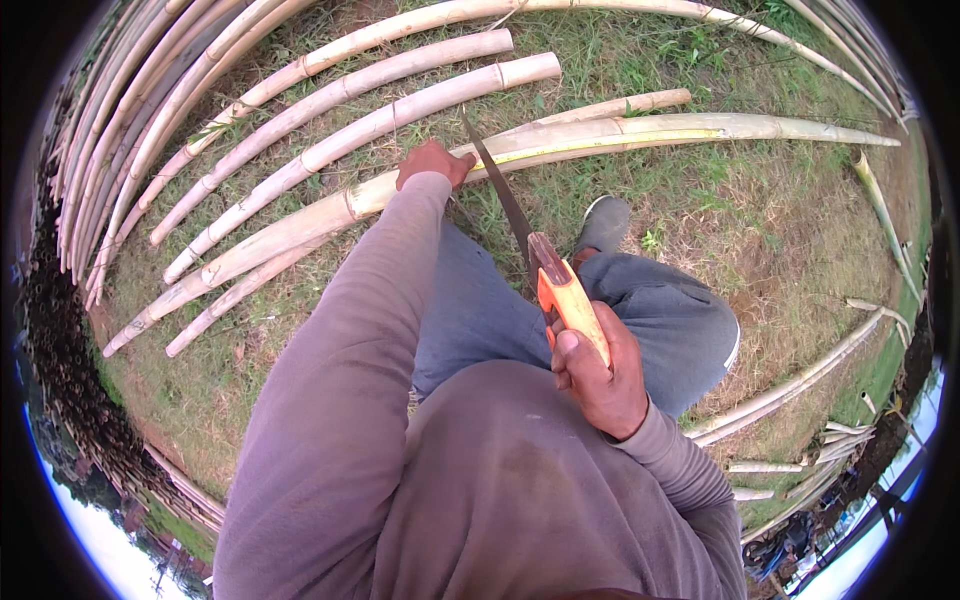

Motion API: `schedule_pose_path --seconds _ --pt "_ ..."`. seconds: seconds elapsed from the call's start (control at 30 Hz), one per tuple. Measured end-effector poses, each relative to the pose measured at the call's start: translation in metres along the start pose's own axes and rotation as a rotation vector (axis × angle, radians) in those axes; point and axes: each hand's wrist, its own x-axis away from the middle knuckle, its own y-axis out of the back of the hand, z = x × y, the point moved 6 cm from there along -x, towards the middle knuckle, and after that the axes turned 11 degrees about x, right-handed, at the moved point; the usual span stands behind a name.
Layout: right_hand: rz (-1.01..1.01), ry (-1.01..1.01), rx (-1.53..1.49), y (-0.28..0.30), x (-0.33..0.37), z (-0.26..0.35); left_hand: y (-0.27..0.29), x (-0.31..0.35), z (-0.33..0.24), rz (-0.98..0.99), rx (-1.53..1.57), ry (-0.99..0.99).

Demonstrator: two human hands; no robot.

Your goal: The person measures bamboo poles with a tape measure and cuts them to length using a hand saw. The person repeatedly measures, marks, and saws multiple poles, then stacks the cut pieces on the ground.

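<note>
A thick pale bamboo pole [310, 218] lies across the grass in front of me. My left hand [434, 164] is closed over it near its middle. Along the pole, right of that hand, runs a thin yellow strip [600, 143] that looks like a tape measure's blade. My right hand [612, 372] grips the orange handle of a handsaw [570, 303]. Its dark blade points away from me and passes across the pole just right of my left hand; whether it touches the bamboo I cannot tell. A thinner bamboo pole [245, 295] lies beneath or against the thick one.
Two shorter bamboo lengths [365, 137] lie beyond the pole, with a long one [440, 17] behind them. Many poles are heaped at the far left [150, 110]. More bamboo pieces [790, 395] lie on the right. My bent legs [650, 300] are close below the saw.
</note>
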Motion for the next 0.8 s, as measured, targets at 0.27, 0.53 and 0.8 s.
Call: schedule_pose_path --seconds 0.27,0.53,0.8 --pt "-0.278 0.354 -0.011 0.073 0.0 0.026 -0.019 0.072 0.1 0.133 0.348 -0.408" --pt "-0.367 0.318 -0.033 0.12 -0.058 0.027 0.009 0.104 0.219 0.336 0.583 -0.255" --pt "-0.434 0.36 -0.147 0.113 -0.088 -0.024 0.004 0.074 0.202 0.276 0.431 -0.711"
